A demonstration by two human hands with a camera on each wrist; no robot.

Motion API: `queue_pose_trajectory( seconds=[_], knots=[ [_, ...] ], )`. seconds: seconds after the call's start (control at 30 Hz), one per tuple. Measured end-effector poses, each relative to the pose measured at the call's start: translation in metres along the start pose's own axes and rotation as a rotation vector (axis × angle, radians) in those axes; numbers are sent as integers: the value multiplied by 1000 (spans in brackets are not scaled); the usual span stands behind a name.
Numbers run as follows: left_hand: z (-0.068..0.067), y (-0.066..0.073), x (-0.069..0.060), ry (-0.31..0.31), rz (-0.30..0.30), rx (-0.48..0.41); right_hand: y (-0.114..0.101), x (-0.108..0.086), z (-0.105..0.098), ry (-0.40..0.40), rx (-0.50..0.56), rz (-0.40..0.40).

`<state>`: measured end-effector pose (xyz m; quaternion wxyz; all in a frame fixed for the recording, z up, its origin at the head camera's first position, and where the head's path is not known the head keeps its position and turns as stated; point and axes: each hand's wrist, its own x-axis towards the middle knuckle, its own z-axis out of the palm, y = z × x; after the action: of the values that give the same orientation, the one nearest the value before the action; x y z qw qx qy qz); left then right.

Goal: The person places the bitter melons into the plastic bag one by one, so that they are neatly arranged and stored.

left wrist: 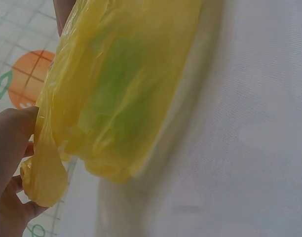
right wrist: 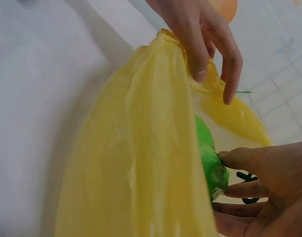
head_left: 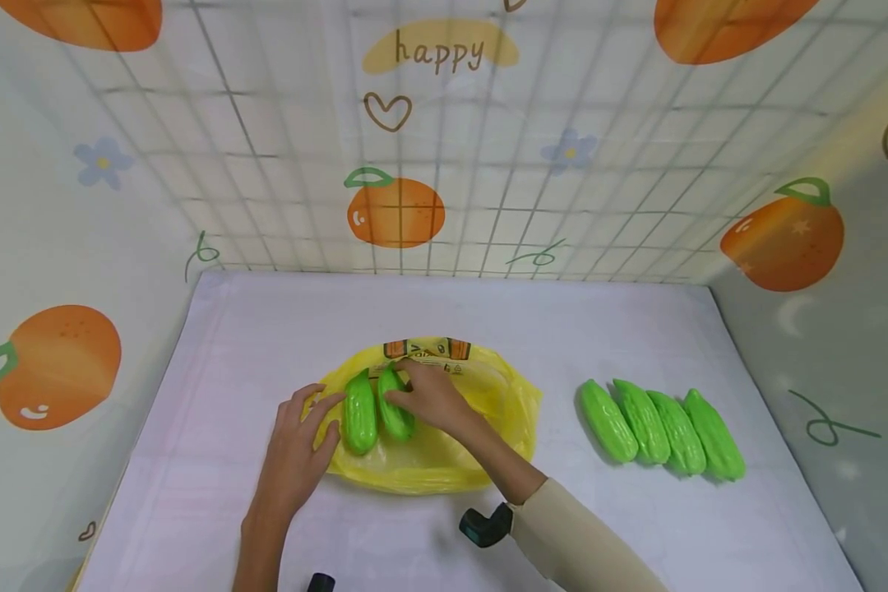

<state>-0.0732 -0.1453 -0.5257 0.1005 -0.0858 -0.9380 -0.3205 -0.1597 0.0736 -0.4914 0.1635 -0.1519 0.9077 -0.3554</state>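
Note:
A yellow plastic bag (head_left: 444, 473) lies open on the table. Two bright green, ridged bitter melons are side by side inside it, the left one (head_left: 360, 415) and the right one (head_left: 394, 404). My right hand (head_left: 435, 398) reaches into the bag and grips the right bitter melon with thumb and fingers; the right wrist view shows the fingertips on its end (right wrist: 213, 173). At the bag's left rim, my left hand (head_left: 292, 444) holds the edge, its fingers around the gathered yellow plastic (left wrist: 47, 180). Through the film, green shows faintly in the left wrist view.
Several more bitter melons (head_left: 662, 432) lie in a slanted row on the table's right side. White cloth covers the table (head_left: 252, 329). A grid-patterned curtain (head_left: 459, 148) printed with oranges stands at the back, with printed walls on both sides.

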Motion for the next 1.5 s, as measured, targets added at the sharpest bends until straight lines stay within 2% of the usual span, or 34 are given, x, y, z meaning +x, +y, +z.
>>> queue_pose_trajectory(
  seconds=[0.23,0.5,0.63,1.0,1.5],
  knots=[
    [2,-1,2,3,22,-13,0,2,8,13,34,28],
    [2,-3,1,12,30,-11,3,-2,16,-27,171,53],
    [2,-3,1,12,31,-10,6,-2,22,-18,197,50],
    [2,-2,1,14,26,-9,5,-4,25,-7,223,52],
    [1,0,2,10,23,-16,2,-14,15,7,159,32]
  ],
)
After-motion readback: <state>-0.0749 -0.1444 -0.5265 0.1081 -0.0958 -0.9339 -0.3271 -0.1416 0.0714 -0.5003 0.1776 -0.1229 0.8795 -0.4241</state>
